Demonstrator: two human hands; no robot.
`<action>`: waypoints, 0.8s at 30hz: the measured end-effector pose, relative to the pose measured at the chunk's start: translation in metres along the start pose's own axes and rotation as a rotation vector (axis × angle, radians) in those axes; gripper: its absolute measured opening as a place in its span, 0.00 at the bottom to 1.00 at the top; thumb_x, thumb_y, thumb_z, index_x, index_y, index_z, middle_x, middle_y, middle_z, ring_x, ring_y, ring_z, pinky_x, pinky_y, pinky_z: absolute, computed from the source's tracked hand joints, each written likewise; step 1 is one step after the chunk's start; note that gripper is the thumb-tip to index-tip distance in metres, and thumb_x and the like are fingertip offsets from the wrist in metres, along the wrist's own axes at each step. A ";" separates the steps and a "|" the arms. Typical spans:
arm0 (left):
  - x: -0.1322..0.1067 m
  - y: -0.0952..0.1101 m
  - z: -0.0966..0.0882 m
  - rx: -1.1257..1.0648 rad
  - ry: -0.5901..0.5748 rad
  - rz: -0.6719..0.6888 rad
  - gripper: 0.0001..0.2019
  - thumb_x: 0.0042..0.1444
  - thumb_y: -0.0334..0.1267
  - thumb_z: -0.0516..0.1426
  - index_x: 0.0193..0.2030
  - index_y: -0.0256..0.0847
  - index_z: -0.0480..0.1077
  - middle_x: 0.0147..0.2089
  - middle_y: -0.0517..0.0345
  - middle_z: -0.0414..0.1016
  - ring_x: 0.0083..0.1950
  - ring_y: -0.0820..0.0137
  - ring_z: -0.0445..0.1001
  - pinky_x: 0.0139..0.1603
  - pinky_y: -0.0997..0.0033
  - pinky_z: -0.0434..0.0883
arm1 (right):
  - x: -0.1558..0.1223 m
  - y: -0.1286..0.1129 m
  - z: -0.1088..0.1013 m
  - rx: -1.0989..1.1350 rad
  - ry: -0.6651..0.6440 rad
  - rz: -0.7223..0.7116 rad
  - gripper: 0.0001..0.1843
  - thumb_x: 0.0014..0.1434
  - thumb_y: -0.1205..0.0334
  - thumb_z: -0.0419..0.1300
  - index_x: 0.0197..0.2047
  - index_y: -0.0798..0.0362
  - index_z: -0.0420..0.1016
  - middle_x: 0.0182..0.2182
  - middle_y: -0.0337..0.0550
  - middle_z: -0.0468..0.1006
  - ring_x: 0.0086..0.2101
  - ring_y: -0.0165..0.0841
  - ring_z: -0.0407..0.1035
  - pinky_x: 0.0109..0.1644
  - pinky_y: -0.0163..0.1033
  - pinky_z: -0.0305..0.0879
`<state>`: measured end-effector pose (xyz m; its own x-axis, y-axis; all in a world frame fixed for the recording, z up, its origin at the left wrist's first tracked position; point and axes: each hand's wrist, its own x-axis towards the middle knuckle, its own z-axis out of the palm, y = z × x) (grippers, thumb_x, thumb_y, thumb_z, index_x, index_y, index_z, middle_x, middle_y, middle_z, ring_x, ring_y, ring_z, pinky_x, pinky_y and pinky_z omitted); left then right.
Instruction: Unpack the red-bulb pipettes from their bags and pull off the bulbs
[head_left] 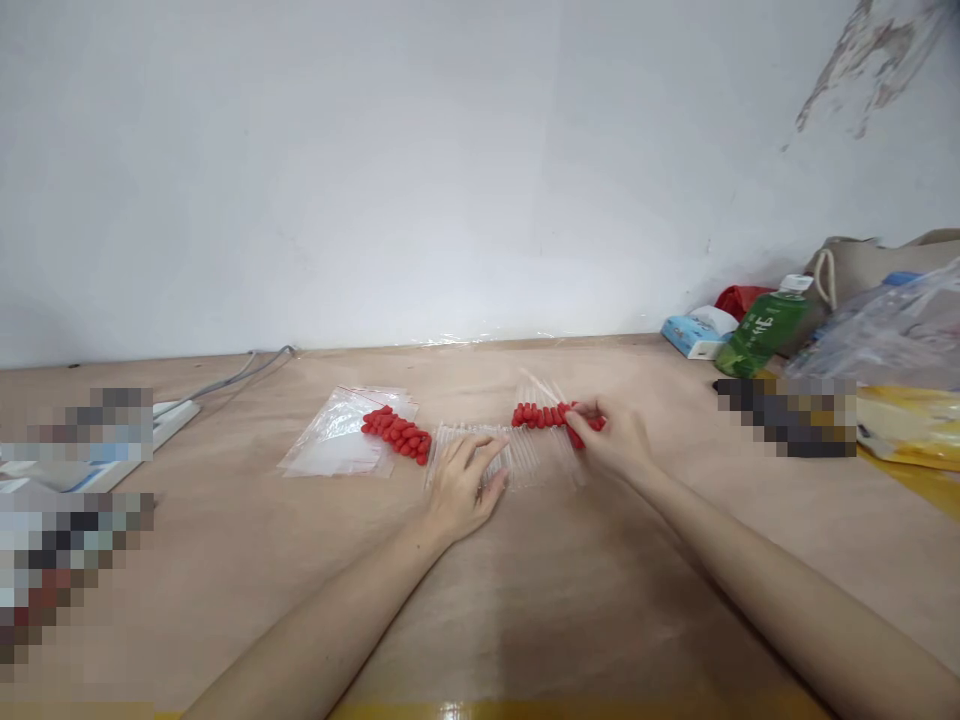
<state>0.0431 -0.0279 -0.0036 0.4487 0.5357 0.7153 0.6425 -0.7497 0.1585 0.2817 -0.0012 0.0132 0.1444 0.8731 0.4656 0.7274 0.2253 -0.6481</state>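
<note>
A row of thin clear sticks (525, 462) lies side by side on the table in front of me. My left hand (463, 485) rests on the row's left part, fingers apart. Left of it is a cluster of small red rounded pieces (397, 432), partly on a stack of clear plastic bags (337, 440). A second line of red pieces (540, 414) sits at the far end of more clear sticks, on the right. There my right hand (611, 435) pinches at a red piece (576, 437); its fingertips partly hide it.
At the back right stand a green bottle (765, 325) and a blue tissue pack (694, 335), beside crumpled plastic bags (892, 330). A white power strip (176, 412) with a grey cable (240, 375) lies at left. Blurred items fill the left edge. A white wall (412, 180) closes the back.
</note>
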 end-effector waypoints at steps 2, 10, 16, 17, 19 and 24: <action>0.001 0.002 0.000 0.052 0.044 0.014 0.21 0.55 0.35 0.52 0.56 0.40 0.60 0.51 0.47 0.64 0.52 0.63 0.62 0.51 0.60 0.61 | -0.022 0.003 -0.003 -0.068 0.037 -0.293 0.08 0.52 0.57 0.56 0.31 0.51 0.73 0.30 0.40 0.77 0.33 0.33 0.67 0.41 0.41 0.54; 0.002 0.003 -0.002 0.169 -0.045 0.179 0.09 0.56 0.36 0.53 0.43 0.45 0.70 0.37 0.57 0.73 0.40 0.69 0.67 0.47 0.62 0.57 | -0.057 -0.009 0.008 -0.034 0.020 -0.703 0.05 0.55 0.67 0.56 0.33 0.50 0.72 0.29 0.37 0.77 0.31 0.31 0.63 0.39 0.40 0.51; 0.001 0.004 -0.001 0.193 -0.088 0.200 0.06 0.57 0.35 0.52 0.37 0.42 0.71 0.31 0.59 0.72 0.34 0.72 0.65 0.43 0.64 0.56 | -0.057 -0.011 0.012 -0.139 0.064 -0.740 0.07 0.53 0.60 0.60 0.37 0.49 0.73 0.28 0.39 0.76 0.32 0.31 0.62 0.41 0.41 0.50; 0.002 0.005 -0.001 0.189 -0.095 0.204 0.06 0.57 0.35 0.52 0.36 0.41 0.71 0.31 0.59 0.71 0.33 0.72 0.65 0.43 0.64 0.56 | -0.057 -0.011 0.013 -0.151 0.064 -0.746 0.06 0.53 0.60 0.60 0.36 0.48 0.74 0.27 0.38 0.76 0.31 0.31 0.62 0.41 0.41 0.50; 0.002 0.006 -0.002 0.179 -0.106 0.205 0.07 0.57 0.33 0.52 0.35 0.41 0.71 0.31 0.59 0.71 0.33 0.72 0.65 0.44 0.64 0.56 | -0.058 -0.009 0.014 -0.164 0.047 -0.750 0.05 0.54 0.61 0.59 0.34 0.47 0.75 0.24 0.37 0.74 0.30 0.30 0.61 0.40 0.40 0.50; 0.001 0.008 -0.004 0.143 -0.085 0.197 0.08 0.56 0.31 0.51 0.33 0.40 0.71 0.28 0.60 0.70 0.30 0.74 0.64 0.44 0.63 0.55 | -0.058 -0.007 0.014 -0.156 -0.017 -0.769 0.05 0.54 0.61 0.58 0.31 0.50 0.75 0.21 0.38 0.71 0.29 0.30 0.58 0.38 0.38 0.51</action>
<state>0.0462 -0.0350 0.0016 0.6207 0.4196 0.6623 0.6160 -0.7836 -0.0808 0.2590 -0.0473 -0.0175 -0.4475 0.5031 0.7394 0.7050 0.7071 -0.0545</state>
